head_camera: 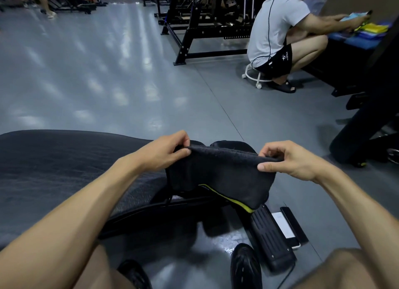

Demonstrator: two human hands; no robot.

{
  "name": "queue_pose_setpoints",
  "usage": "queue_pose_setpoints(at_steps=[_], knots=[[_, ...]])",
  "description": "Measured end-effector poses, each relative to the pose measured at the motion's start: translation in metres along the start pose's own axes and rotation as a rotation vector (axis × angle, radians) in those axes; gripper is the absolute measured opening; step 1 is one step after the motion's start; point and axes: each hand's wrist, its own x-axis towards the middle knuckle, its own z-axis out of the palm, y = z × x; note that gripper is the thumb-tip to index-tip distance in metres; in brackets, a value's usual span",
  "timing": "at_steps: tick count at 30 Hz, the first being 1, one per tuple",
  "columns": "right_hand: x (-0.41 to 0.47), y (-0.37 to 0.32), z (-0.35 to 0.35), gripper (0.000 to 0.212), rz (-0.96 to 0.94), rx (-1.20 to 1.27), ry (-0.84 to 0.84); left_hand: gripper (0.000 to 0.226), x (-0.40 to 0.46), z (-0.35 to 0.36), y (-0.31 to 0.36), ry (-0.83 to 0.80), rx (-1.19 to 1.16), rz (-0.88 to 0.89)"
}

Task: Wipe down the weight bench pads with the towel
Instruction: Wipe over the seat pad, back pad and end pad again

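Observation:
A dark towel (222, 176) hangs stretched between both my hands, above the end of the bench. My left hand (166, 152) pinches its upper left corner. My right hand (289, 159) pinches the upper right corner, thumb on the near side. The wide black bench pad (64, 170) spreads out to the left, below my left forearm. A smaller black pad (233, 145) shows just behind the towel's top edge. The towel hides the bench's end and part of a yellow-green trim (233, 202) on the frame below.
A black ribbed footplate (269, 234) and a phone (287, 228) lie on the grey floor at lower right. My shoes (244, 265) are near them. A person (278, 36) squats on a small white stool at upper right. Black racks (207, 23) stand behind; a black machine (367, 120) stands right.

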Motion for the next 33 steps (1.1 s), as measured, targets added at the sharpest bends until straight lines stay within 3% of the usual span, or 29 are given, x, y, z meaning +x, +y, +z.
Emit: queue_pose_setpoints(at_steps=[4,9,14,17,21,24,28,33], knots=[[-0.002,0.018,-0.004,0.014,0.083,0.162,0.07,0.008,0.003,0.002,0.004,0.014,0.01,0.027],[-0.002,0.033,-0.007,0.009,0.188,0.425,0.167,0.018,0.01,0.007,0.011,0.069,-0.184,-0.046],[0.008,0.038,-0.009,0.021,0.251,0.572,0.288,0.043,0.012,0.005,0.004,-0.036,-0.31,-0.132],[0.017,0.041,-0.005,0.025,0.313,0.554,0.378,0.033,0.013,-0.001,0.004,-0.075,-0.247,-0.228],[0.03,0.011,0.006,0.019,0.33,0.481,0.466,0.025,0.021,-0.002,0.028,0.073,-0.252,-0.462],[0.046,-0.026,0.033,0.022,0.206,0.281,0.461,0.02,0.028,0.01,0.058,0.01,-0.549,-0.585],[0.067,-0.062,0.074,0.02,0.007,0.036,0.414,0.013,0.033,0.019,0.079,-0.007,-0.815,-0.613],[0.062,-0.061,0.072,0.055,-0.035,0.177,0.278,0.008,0.033,0.015,0.071,0.12,-1.074,-0.623]])
